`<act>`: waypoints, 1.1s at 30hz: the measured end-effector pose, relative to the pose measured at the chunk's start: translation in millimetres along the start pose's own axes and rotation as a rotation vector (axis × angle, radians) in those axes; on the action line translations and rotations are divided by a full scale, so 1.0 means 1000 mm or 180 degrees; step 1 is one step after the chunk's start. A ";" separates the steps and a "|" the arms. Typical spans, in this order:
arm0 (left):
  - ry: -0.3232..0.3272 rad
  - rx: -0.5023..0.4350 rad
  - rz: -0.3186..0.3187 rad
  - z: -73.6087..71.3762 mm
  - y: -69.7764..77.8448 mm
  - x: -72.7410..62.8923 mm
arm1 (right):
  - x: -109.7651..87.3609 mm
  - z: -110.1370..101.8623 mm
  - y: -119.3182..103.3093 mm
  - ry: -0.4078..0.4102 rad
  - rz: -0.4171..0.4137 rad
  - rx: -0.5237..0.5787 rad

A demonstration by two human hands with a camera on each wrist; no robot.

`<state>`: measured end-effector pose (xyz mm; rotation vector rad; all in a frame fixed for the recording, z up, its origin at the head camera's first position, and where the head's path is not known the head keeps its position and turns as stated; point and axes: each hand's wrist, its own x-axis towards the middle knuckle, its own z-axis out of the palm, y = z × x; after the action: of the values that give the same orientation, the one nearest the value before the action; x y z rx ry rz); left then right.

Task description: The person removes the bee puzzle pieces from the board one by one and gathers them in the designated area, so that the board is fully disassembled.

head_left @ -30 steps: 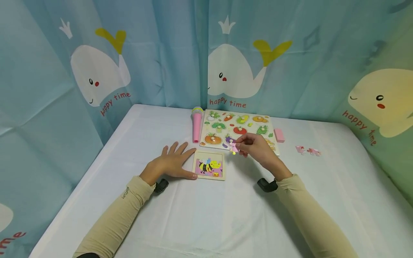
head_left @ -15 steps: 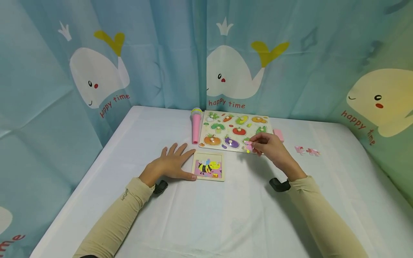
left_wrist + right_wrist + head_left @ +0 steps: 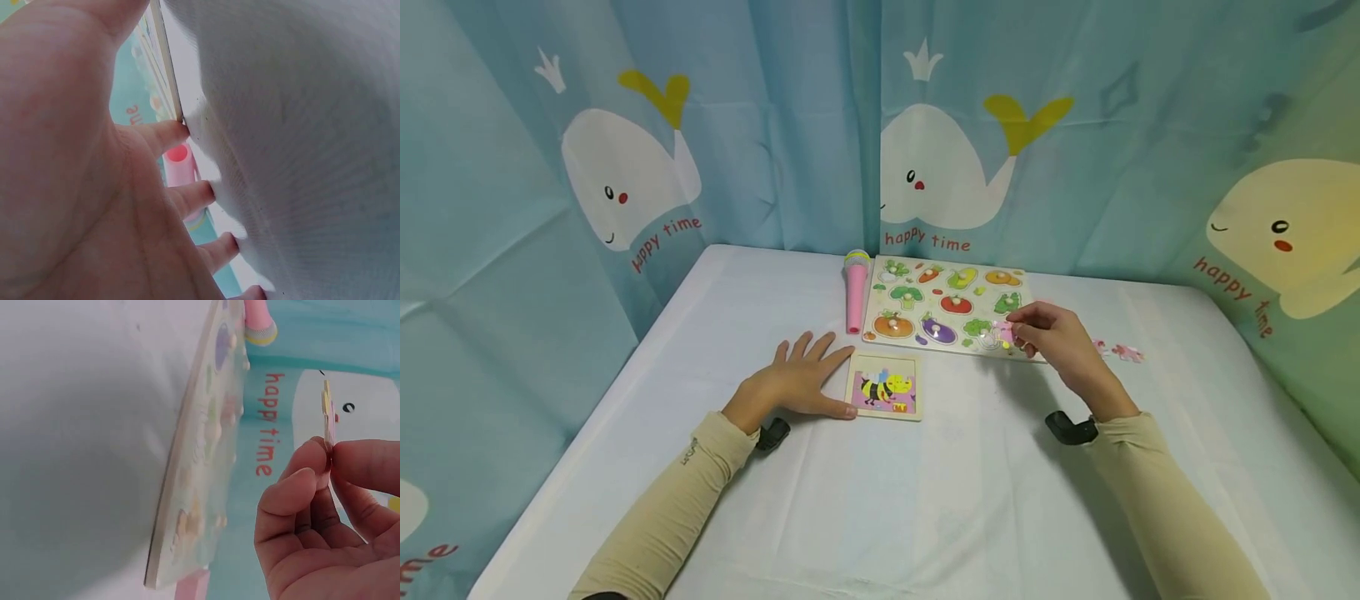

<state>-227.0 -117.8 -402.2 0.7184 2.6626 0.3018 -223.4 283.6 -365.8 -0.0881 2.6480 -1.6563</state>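
My right hand (image 3: pixel 1060 346) pinches a small flat puzzle piece (image 3: pixel 1003 333), pink with a yellow tip, between thumb and fingers. In the head view the piece overlaps the front right part of the vegetable peg board (image 3: pixel 917 339); the right wrist view shows it edge-on, raised beside the board. My left hand (image 3: pixel 801 383) lies spread on the table, thumb and index finger at the left edge of a wooden-framed bee puzzle (image 3: pixel 886 389). The left wrist view shows its fingertips touching the white cloth.
A pink toy microphone (image 3: pixel 855 296) lies left of the peg board. Right of my right hand are pink puzzle pieces (image 3: pixel 1127 353), one partly hidden by the hand. A pink block (image 3: pixel 192 585) sits beside the board. A whale-print curtain (image 3: pixel 790 125) hangs behind the table.
My right hand has moved to the right along the front of the peg board with the puzzle piece, now covering most of the pink block. The left hand has stayed in place.
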 end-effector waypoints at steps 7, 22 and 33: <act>-0.0008 -0.0007 -0.0009 -0.001 0.000 0.000 | 0.001 -0.013 0.003 0.0180 0.0040 -0.0008; -0.0015 0.0017 -0.0051 0.000 0.002 0.001 | -0.007 -0.044 0.011 0.0520 0.0094 -0.0105; -0.0015 -0.0027 -0.0064 -0.002 0.003 0.000 | -0.010 -0.066 0.028 0.0598 0.0280 -0.0141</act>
<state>-226.5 -115.7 -400.0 0.6883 2.6610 0.3055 -217.3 355.1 -361.9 0.1902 2.7767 -1.6555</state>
